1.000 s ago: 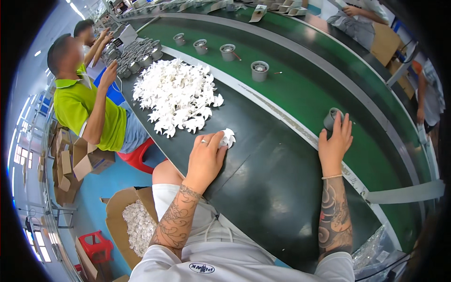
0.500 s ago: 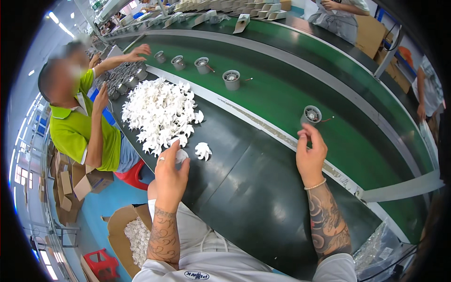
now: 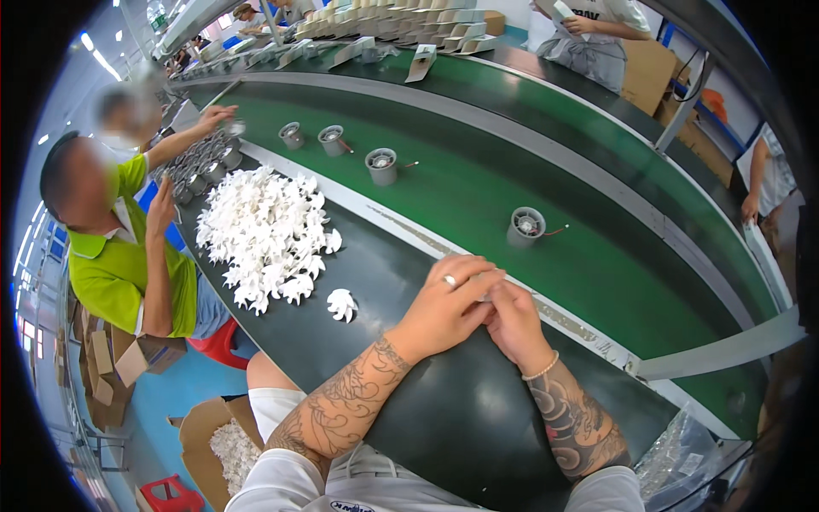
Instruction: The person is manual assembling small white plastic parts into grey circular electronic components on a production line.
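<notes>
My left hand [image 3: 448,309] and my right hand [image 3: 514,324] meet over the dark work table's far edge, fingers curled together. A white fan impeller is in the left fingers, now mostly hidden by both hands. What the right fingers grip is covered too. One loose white impeller [image 3: 341,305] lies on the table left of my hands, beside a large heap of white impellers [image 3: 264,230]. Beyond my hands, a grey round motor housing [image 3: 526,227] with a short red wire stands upright on the green conveyor belt [image 3: 452,183].
Several more housings, one of them a grey housing [image 3: 381,166], stand in a row on the belt. At left a person in a lime shirt [image 3: 128,264] reaches over it. A cardboard box [image 3: 200,439] of white parts sits below; a plastic bag [image 3: 674,456] lies at right.
My left hand has carried an impeller from beside the heap rightward to my right hand, and the two now touch. Housings appear lower and further left; the view has shifted too.
</notes>
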A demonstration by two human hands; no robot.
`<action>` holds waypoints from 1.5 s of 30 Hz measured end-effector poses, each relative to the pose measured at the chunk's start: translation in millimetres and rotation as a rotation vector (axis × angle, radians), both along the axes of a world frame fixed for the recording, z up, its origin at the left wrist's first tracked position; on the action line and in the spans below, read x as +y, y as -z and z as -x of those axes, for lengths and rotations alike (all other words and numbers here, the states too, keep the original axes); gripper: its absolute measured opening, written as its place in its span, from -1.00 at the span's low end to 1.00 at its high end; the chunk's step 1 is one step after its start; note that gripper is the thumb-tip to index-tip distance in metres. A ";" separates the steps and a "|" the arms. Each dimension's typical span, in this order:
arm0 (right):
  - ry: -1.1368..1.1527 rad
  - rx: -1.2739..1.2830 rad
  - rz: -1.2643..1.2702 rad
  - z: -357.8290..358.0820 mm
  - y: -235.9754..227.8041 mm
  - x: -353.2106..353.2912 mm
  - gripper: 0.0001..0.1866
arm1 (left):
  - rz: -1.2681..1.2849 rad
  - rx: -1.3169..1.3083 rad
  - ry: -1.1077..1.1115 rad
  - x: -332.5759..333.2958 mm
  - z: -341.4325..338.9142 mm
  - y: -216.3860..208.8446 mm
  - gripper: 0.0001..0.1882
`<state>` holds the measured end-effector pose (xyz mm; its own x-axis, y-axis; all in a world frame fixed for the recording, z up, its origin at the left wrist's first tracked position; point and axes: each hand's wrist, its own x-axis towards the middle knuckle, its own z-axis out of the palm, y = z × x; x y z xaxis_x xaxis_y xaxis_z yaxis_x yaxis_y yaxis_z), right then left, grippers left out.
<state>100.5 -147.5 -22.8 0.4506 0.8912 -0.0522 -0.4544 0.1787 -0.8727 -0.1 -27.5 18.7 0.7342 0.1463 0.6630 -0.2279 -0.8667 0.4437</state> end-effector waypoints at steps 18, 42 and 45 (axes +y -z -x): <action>-0.175 0.076 -0.043 -12.4 -10.3 -6.1 -0.56 | 0.432 0.147 -0.012 4.9 8.0 10.1 -0.59; -0.192 0.025 -0.048 -12.8 -9.8 -5.9 -0.57 | 0.626 0.161 0.046 3.0 9.9 5.9 -0.68; -0.186 0.036 -0.032 -12.1 -11.1 -5.6 -0.57 | 0.614 0.174 0.037 3.4 9.8 7.7 -0.66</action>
